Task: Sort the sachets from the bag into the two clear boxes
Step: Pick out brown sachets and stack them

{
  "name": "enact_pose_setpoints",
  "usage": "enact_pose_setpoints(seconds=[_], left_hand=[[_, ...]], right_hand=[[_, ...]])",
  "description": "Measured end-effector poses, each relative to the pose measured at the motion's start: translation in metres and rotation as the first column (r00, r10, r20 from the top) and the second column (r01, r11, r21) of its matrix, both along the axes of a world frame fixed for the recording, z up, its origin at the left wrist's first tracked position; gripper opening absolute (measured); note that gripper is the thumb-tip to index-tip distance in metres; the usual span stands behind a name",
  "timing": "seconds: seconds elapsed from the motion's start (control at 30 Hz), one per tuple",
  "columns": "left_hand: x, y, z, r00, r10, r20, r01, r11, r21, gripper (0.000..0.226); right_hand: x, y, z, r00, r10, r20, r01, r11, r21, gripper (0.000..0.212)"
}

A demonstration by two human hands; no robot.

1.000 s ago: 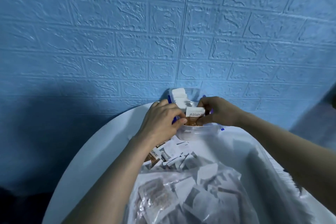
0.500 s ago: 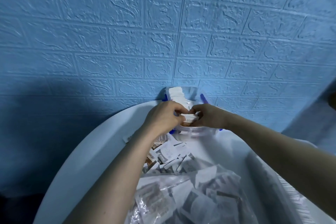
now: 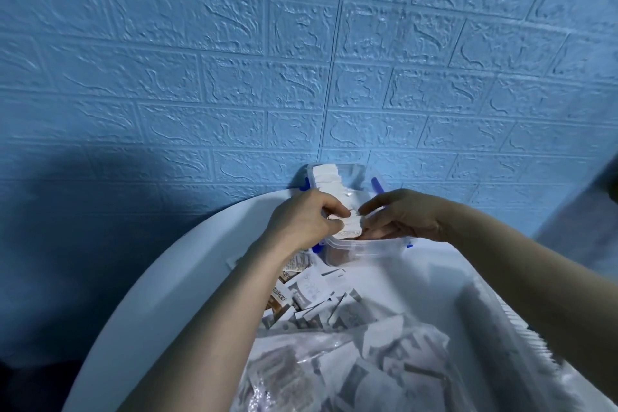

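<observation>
Over the near clear box (image 3: 368,249), left hand (image 3: 301,224) and right hand (image 3: 401,216) each keep a narrow pinching grip on one sachet (image 3: 351,227), white with a brown lower half. Beyond the grip, the far box (image 3: 361,177) holds a white row. Below it, loose sachets (image 3: 311,291) and a full bag (image 3: 351,371) remain; sorting looks early.
</observation>
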State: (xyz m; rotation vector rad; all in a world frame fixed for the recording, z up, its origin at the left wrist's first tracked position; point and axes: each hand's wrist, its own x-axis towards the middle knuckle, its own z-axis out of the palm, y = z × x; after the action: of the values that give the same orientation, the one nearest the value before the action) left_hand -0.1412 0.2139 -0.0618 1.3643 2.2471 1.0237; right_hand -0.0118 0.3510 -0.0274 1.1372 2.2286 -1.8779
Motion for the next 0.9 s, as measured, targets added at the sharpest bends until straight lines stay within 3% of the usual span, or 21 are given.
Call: enact_pose_setpoints(seconds=[0.1,0.2,0.3,0.37,0.53,0.67,0.8,0.9], left_hand=[[0.004,-0.001,0.0,0.991,0.032,-0.133,-0.024,0.998,0.063,0.015],[0.002,-0.009,-0.003,0.953,0.004,-0.303,0.038,0.99,0.132,0.023],[0.0,-0.017,-0.009,0.865,-0.138,-0.482,0.145,0.989,-0.023,0.043],[-0.001,-0.02,-0.013,0.859,-0.195,-0.473,0.181,0.981,-0.076,0.048],[0.006,-0.021,-0.017,0.903,-0.197,-0.382,0.202,0.979,-0.028,0.062],[0.013,-0.029,-0.015,0.913,-0.13,-0.387,0.14,0.99,-0.003,0.06],[0.019,-0.067,0.0,0.892,-0.05,-0.449,0.091,0.993,0.07,0.054],[0.033,-0.109,0.007,0.893,0.017,-0.449,0.085,0.975,0.207,0.049]], right_hand=[[0.001,-0.005,-0.005,0.978,0.131,0.161,-0.178,0.929,0.324,0.009],[-0.001,-0.013,-0.004,0.957,0.167,0.237,-0.246,0.898,0.364,0.017],[0.0,-0.016,-0.004,0.96,0.169,0.224,-0.246,0.89,0.385,0.022],[-0.001,-0.015,-0.005,0.961,0.162,0.222,-0.245,0.874,0.42,0.026],[-0.002,-0.027,-0.001,0.907,0.164,0.387,-0.373,0.739,0.562,0.019],[0.012,-0.041,0.013,0.933,0.1,0.347,-0.311,0.71,0.631,0.032],[0.051,-0.072,0.031,0.975,0.079,0.207,-0.219,0.484,0.847,0.03],[0.096,-0.106,0.04,0.985,0.163,0.063,-0.134,0.47,0.872,0.037]])
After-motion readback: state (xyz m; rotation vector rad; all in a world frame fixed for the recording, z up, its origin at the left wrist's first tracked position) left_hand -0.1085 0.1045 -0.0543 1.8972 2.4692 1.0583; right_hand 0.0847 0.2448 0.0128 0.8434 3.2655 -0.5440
